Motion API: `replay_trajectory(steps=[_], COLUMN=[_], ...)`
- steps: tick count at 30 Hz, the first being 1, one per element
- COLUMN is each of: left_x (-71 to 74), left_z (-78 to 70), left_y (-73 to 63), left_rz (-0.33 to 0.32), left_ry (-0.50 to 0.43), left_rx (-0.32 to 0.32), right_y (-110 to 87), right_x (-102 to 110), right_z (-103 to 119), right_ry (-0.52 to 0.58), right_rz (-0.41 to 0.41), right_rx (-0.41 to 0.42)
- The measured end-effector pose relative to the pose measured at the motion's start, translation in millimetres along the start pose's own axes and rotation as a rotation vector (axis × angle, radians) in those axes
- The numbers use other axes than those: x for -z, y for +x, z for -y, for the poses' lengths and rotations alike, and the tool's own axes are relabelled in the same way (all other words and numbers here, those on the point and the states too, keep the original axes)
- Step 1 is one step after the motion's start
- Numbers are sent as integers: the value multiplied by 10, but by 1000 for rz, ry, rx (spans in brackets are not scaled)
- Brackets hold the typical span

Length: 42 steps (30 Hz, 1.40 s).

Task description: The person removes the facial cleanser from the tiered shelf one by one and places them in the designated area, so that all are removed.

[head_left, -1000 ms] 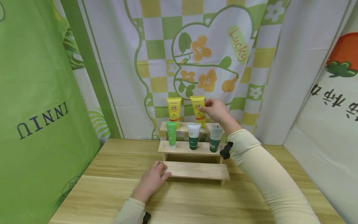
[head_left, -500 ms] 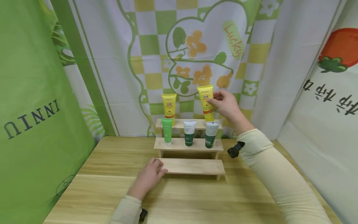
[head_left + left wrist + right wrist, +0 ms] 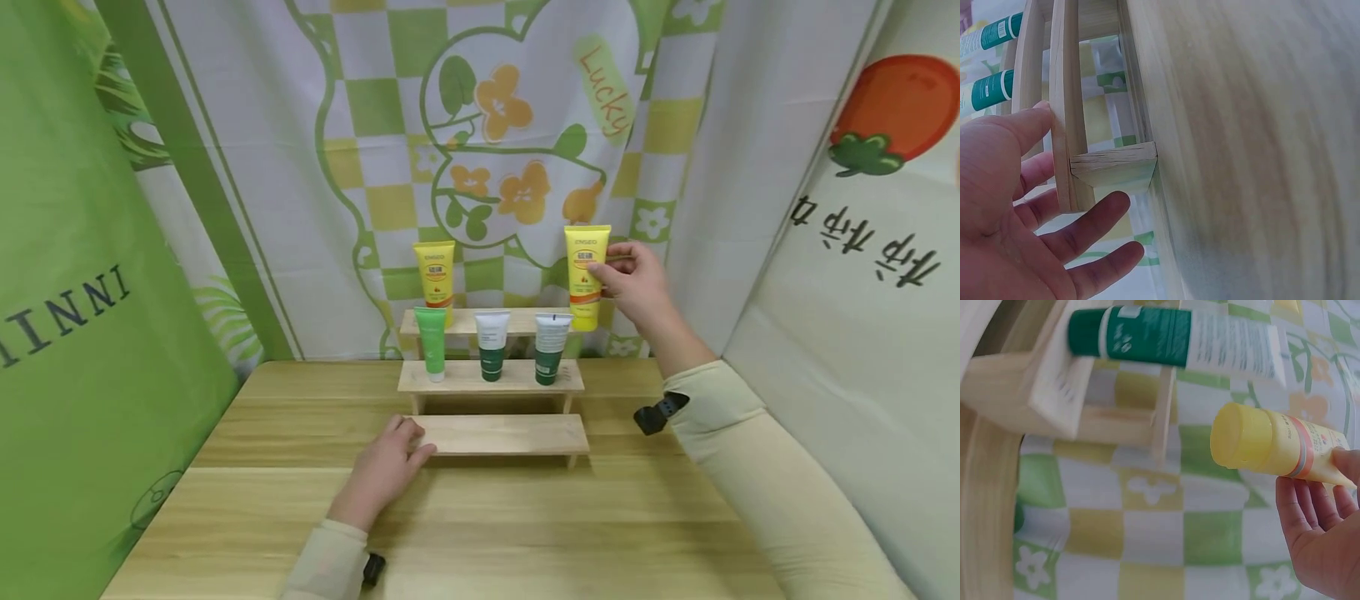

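My right hand (image 3: 637,279) pinches a yellow squeeze tube (image 3: 587,275) upright, cap down, at the right end of the top shelf. In the right wrist view the tube's yellow cap (image 3: 1241,435) shows apart from the wood, with thumb and fingers on opposite sides of its body. My left hand (image 3: 386,462) rests on the left end of the lowest step (image 3: 502,435) of a wooden stand. In the left wrist view, its thumb touches the step's edge and two loosely spread fingers reach past the end; the other fingertips are hidden behind the wood.
Another yellow tube (image 3: 435,279) stands on the top shelf. The middle shelf (image 3: 510,382) bears a green tube (image 3: 431,343) and two white-and-green tubes, the middle one (image 3: 492,343) and the right one (image 3: 551,346). A patterned curtain (image 3: 360,167) hangs behind the wooden table (image 3: 480,533).
My right hand has lifted the yellow tube off the top shelf and moved it right to the shelf's end. My left hand stays on the lowest step. The head view has shifted slightly.
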<state>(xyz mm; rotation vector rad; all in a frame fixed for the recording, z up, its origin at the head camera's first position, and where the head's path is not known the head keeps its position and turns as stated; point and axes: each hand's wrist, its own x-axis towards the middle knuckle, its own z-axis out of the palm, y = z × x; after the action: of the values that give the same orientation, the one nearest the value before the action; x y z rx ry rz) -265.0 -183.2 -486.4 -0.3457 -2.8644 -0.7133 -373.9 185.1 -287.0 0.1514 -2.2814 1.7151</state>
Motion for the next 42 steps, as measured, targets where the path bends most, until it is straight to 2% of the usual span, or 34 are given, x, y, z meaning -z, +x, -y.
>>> replay_trajectory(steps=[8,14,33,37,42], left_x=[12,25,-17,-9,-7], left_z=[-3,-22,-21,-27,-33], left_y=[-9,-19,-24,-24,-19], left_rz=[0,8,4,-3,-9], left_ry=[16,7,0,8,20], left_rx=[5,8,19,11,3], right_y=[-113,-238,-595,-644,-690], right_x=[477,726,1036,1068,1074], right_z=[-410,-724,-1565,-1738,-1865], right_ry=[-18,-39,-225,-289,-422], right_rz=[-36,-36,63,100,122], right_rx=[-32,-105,-297,-308,-321])
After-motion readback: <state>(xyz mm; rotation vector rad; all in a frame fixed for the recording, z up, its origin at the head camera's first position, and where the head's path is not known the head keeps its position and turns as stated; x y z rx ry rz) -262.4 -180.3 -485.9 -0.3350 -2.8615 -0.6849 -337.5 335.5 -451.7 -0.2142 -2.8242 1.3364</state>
